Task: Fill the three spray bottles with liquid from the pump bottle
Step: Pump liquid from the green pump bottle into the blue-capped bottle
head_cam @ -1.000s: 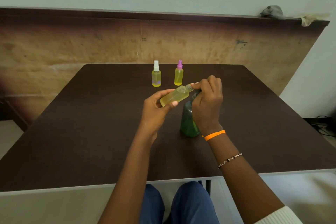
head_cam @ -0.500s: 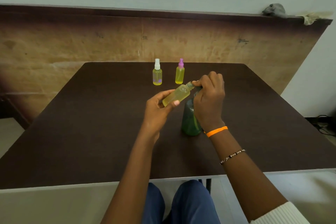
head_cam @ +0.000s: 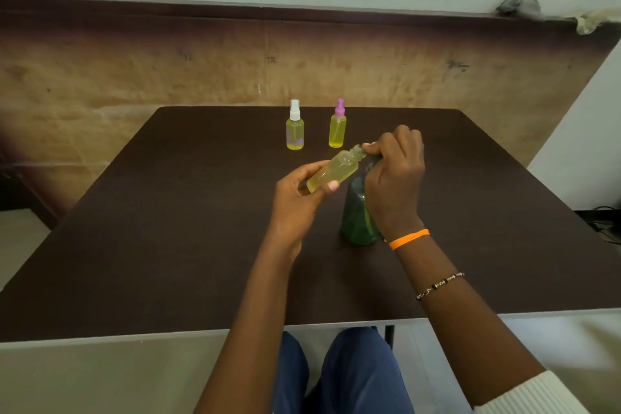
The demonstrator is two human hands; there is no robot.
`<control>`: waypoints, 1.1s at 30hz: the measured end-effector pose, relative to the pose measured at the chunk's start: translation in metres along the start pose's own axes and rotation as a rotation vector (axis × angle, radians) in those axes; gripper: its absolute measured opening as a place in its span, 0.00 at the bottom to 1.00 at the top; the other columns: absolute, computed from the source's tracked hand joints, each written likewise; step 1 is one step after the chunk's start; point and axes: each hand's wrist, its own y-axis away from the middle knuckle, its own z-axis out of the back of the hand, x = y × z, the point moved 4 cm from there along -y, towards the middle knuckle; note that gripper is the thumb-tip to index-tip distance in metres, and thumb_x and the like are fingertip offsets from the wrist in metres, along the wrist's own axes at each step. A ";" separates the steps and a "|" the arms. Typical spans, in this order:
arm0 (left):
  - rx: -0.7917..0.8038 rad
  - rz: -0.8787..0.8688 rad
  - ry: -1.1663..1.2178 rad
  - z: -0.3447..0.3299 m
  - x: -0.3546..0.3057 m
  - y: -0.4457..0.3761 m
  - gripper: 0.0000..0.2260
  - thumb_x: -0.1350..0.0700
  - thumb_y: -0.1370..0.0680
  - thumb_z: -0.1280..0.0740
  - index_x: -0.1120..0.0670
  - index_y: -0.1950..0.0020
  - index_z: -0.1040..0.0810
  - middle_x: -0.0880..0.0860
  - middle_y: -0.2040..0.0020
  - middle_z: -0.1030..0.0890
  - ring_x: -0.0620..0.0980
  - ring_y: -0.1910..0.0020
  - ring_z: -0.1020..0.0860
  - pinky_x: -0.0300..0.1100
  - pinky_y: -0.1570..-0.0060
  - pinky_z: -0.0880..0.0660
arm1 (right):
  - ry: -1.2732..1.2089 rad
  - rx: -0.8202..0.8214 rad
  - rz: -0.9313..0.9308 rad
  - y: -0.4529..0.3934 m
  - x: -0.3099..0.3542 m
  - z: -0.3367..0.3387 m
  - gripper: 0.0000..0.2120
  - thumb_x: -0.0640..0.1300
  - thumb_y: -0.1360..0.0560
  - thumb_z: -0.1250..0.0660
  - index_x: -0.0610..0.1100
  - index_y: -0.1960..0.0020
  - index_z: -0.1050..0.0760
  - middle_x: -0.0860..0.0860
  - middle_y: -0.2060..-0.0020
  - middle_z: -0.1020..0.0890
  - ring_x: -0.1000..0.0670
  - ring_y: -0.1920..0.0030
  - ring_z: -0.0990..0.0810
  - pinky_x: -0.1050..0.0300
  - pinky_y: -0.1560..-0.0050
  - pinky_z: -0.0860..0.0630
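Our left hand (head_cam: 299,191) grips the uncapped spray bottle (head_cam: 332,171) around its lower body, thumb across the near side and fingers curled behind, so that the bottle lies tilted with its open threaded neck pointing up and to the right. It holds pale yellow liquid along most of its length. Our right hand (head_cam: 395,171) is curled over the top of the green pump bottle (head_cam: 358,215), fingers bent down around the pump head; the nozzle meets the mouth of the tilted bottle just under our fingertips (head_cam: 371,146). How far the pump is pressed we cannot tell, since the hand covers it.

Both forearms reach forward from the near edge of the dark table (head_cam: 168,228), the left wrist bent slightly inward, the right wrist arched above the pump bottle, which stands upright on the table. An orange band (head_cam: 408,239) sits at the right wrist and a beaded bracelet (head_cam: 440,285) further down the forearm.

Toward the far edge stand two more spray bottles, both upright and filled with yellow liquid: the white-capped bottle (head_cam: 295,126) to the left and the purple-capped bottle (head_cam: 337,124) near it on the right, apart from each other and from our hands.
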 end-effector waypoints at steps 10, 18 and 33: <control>0.020 0.000 0.004 0.000 0.000 -0.003 0.13 0.66 0.26 0.31 0.51 0.46 0.22 0.47 0.52 0.18 0.36 0.54 0.21 0.30 0.53 0.25 | 0.021 0.024 0.028 -0.002 -0.001 0.001 0.09 0.30 0.29 0.42 0.36 0.67 0.29 0.41 0.68 0.29 0.47 0.63 0.36 0.50 0.64 0.36; 0.019 0.009 0.003 0.000 0.004 -0.001 0.13 0.65 0.26 0.31 0.52 0.46 0.22 0.48 0.51 0.18 0.39 0.52 0.21 0.31 0.53 0.25 | 0.032 -0.019 0.024 0.004 -0.003 -0.002 0.10 0.29 0.28 0.39 0.36 0.67 0.29 0.40 0.69 0.29 0.47 0.63 0.37 0.53 0.64 0.38; 0.020 0.016 -0.009 -0.002 0.002 0.001 0.13 0.65 0.26 0.31 0.52 0.45 0.22 0.48 0.50 0.18 0.39 0.51 0.21 0.32 0.50 0.24 | 0.001 -0.006 0.023 -0.004 -0.003 -0.002 0.09 0.29 0.30 0.41 0.37 0.69 0.31 0.41 0.69 0.30 0.47 0.64 0.37 0.52 0.64 0.37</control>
